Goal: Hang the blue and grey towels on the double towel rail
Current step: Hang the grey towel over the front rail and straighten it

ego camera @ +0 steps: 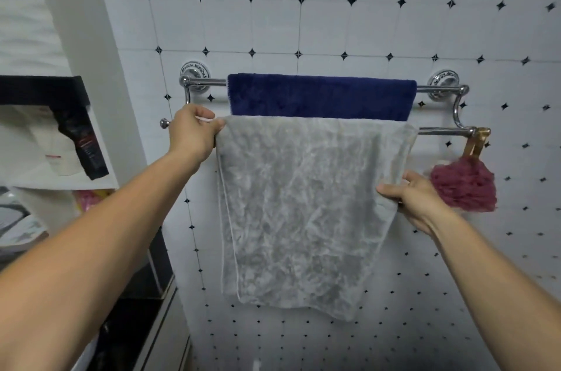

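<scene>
A chrome double towel rail (441, 130) is fixed to the tiled wall. The blue towel (318, 97) hangs over its rear upper bar. Draped over the front lower bar, the grey towel (303, 206) hangs down in front of the blue one. My left hand (192, 133) pinches the grey towel's top left corner at the front bar. My right hand (413, 200) grips the grey towel's right edge, about a third of the way down.
A dark red bath sponge (464, 185) hangs by a ribbon from the right end of the front bar, close to my right hand. At the left, a white shelf (65, 182) holds bottles and a dark tube (86, 146).
</scene>
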Motion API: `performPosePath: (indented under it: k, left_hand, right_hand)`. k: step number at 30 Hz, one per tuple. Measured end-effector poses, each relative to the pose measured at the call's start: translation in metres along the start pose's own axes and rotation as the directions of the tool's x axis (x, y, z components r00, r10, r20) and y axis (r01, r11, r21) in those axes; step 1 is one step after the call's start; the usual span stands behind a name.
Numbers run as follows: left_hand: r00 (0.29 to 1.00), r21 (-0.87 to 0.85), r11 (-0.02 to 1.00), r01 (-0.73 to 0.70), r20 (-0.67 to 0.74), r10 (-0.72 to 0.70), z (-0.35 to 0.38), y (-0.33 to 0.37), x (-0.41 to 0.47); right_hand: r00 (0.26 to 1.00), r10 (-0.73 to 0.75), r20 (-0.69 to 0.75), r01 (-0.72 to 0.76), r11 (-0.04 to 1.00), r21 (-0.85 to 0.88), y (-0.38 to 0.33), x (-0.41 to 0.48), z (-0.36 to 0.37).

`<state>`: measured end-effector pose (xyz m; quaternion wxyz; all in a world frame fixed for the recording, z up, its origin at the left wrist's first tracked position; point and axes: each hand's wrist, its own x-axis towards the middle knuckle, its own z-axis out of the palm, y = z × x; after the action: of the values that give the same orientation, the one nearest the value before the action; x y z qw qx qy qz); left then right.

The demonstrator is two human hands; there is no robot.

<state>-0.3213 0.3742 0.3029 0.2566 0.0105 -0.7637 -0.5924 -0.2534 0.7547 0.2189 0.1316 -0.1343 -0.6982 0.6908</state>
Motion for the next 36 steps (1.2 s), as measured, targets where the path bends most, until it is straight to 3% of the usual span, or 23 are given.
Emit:
performPosePath:
  k: [2,8,10,12,13,15,18,20,22,24,26,28,30,34,36]
  left_hand:
    - [1.0,-0.056,0.998,-0.013,-0.023,0.012,0.001,-0.007,-0.008]
    - [0.991,-0.114,0.993,0.037,0.129,-0.022,0.011,-0.047,-0.039]
    - [0.994,-0.122,0.991,0.053,0.102,-0.04,0.012,-0.051,-0.037]
    - [0.997,-0.118,0.992,0.041,0.076,-0.032,0.012,-0.052,-0.033]
    - [0.997,-0.124,0.991,0.039,0.073,-0.03,0.013,-0.051,-0.031]
    - [0.993,-0.143,0.988,0.066,0.103,-0.051,0.013,-0.051,-0.031]
    - [0.969,-0.157,0.977,0.144,0.222,-0.107,0.013,-0.052,-0.034]
    - [0.955,-0.125,0.978,0.165,0.268,-0.127,0.015,-0.055,-0.04]
    - [0.949,-0.114,0.978,0.177,0.285,-0.138,0.015,-0.059,-0.046]
    - [0.946,-0.117,0.98,0.162,0.303,-0.12,0.014,-0.063,-0.052]
    - [0.949,-0.113,0.983,0.144,0.298,-0.105,0.01,-0.068,-0.057]
    - [0.956,-0.134,0.982,0.133,0.279,-0.091,0.005,-0.075,-0.06]
    - [0.958,-0.175,0.976,0.129,0.275,-0.077,0.0,-0.081,-0.064]
    - [0.95,-0.202,0.963,0.181,0.289,-0.118,0.0,-0.097,-0.077]
    - [0.943,-0.211,0.953,0.218,0.298,-0.15,0.003,-0.109,-0.086]
  right_hand:
    - [0.997,0.04,0.068,-0.04,0.999,0.005,0.025,-0.003,-0.001]
    - [0.992,0.063,0.105,-0.056,0.996,-0.071,0.059,-0.005,-0.004]
    - [0.999,-0.032,-0.038,0.025,0.987,-0.156,0.053,-0.006,0.0]
    - [0.913,-0.275,-0.302,0.176,0.932,-0.317,0.039,-0.01,0.006]
    - [0.837,-0.414,-0.358,0.251,0.872,-0.421,0.03,-0.014,0.012]
    - [0.733,-0.62,-0.278,0.377,0.712,-0.593,0.013,-0.021,0.034]
    - [0.638,-0.77,-0.006,0.558,0.468,-0.685,-0.017,-0.03,0.085]
    - [0.54,-0.787,0.298,0.718,0.246,-0.651,-0.039,-0.033,0.123]
    - [0.43,-0.654,0.622,0.814,-0.016,-0.58,-0.058,-0.037,0.162]
    - [0.397,-0.422,0.815,0.824,-0.227,-0.519,-0.071,-0.041,0.201]
    - [0.432,-0.203,0.879,0.776,-0.413,-0.477,-0.08,-0.045,0.232]
    - [0.432,-0.116,0.894,0.733,-0.533,-0.423,-0.087,-0.048,0.252]
    - [0.404,-0.153,0.902,0.736,-0.532,-0.419,-0.092,-0.046,0.259]
    - [0.384,-0.404,0.83,0.808,-0.288,-0.514,-0.095,-0.038,0.26]
    - [0.394,-0.474,0.787,0.808,-0.23,-0.542,-0.091,-0.035,0.258]
